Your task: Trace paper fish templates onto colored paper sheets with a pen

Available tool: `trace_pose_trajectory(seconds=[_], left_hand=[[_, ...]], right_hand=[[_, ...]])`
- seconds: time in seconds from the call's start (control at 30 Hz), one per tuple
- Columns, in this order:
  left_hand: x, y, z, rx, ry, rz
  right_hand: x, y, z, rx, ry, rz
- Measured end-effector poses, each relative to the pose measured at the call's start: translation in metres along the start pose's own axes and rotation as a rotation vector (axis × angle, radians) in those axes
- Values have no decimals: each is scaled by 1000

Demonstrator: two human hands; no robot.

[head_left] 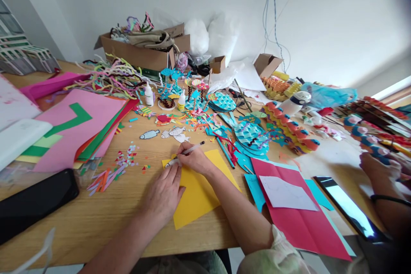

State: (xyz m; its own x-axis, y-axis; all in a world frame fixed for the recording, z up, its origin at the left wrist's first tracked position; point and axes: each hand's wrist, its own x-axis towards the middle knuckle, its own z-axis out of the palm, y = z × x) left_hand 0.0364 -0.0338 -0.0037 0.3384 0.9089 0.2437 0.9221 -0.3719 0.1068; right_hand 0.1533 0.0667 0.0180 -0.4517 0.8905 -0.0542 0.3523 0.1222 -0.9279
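In the head view my right hand (194, 159) grips a pen (194, 148) with its tip end low over a sheet of yellow paper (201, 203). My left hand (165, 192) lies flat with fingers stretched out, across the left edge of that sheet. Between the two hands is a small white paper cutout (172, 162), partly covered by my fingers; its outline looks like a fish. Just beyond lie a grey-blue paper fish (149, 134) and white paper fish cutouts (179, 134). Paper scraps (105, 179) are scattered left of my left hand.
Coloured paper sheets (67, 137) and a black phone (35, 201) lie left. Glue bottles (149, 95) and blue paper fish (250, 135) stand or lie beyond. Red paper (308, 222) and another phone (349, 207) are right, near another person's hand (380, 167). A cardboard box (138, 53) stands behind.
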Motion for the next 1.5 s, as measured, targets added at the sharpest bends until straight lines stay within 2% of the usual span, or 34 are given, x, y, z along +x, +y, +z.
trace_pose_trajectory(seconds=[0.73,0.93,1.13,1.37,1.5], left_hand=[[0,-2,1,4,-11,11],[0,-1,1,-7,5,10],[0,0,0,-9,-18,2],[-2,-1,3,-11,41,6],[-1,-2,1,-8,27,22]], right_hand=[[-3,-2,-1,28,48,29],[-4,-7,-1,92,81,85],[-4,-4,1,63,62,44],[-3,-3,0,34,65,29],[-4,-3,-1,16,62,38]])
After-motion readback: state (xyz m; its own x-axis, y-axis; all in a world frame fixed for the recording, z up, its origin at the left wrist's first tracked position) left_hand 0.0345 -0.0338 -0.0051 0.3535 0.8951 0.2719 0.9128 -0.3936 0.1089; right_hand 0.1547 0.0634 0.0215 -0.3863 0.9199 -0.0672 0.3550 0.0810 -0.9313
